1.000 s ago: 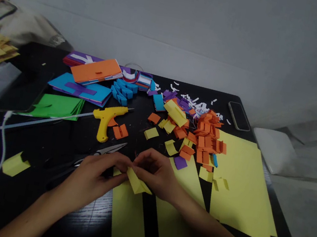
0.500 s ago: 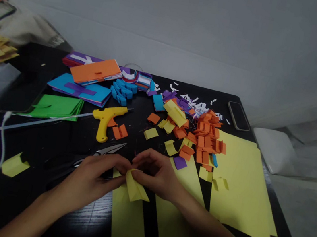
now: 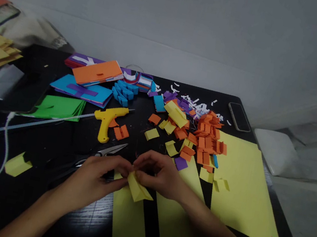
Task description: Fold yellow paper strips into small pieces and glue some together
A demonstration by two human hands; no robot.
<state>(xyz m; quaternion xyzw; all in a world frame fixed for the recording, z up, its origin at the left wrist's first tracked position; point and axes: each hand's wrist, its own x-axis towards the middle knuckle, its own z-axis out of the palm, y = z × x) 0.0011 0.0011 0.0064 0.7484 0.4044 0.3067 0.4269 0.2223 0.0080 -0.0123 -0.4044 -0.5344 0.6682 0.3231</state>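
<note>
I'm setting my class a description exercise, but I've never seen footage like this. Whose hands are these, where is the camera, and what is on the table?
The camera is worn on a person's head, looking forward and down, so both bare hands are that person's own. The left hand and right hand together pinch a small folded yellow paper over a black table. Nearby lie a yellow glue gun, scissors, a heap of orange paper pieces, large yellow sheets and a phone.

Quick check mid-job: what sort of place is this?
Probably a home paper-craft table. The black wooden table holds a yellow hot glue gun, metal scissors and a pile of small folded orange paper pieces; the left hand and right hand pinch a folded yellow paper piece.
</note>
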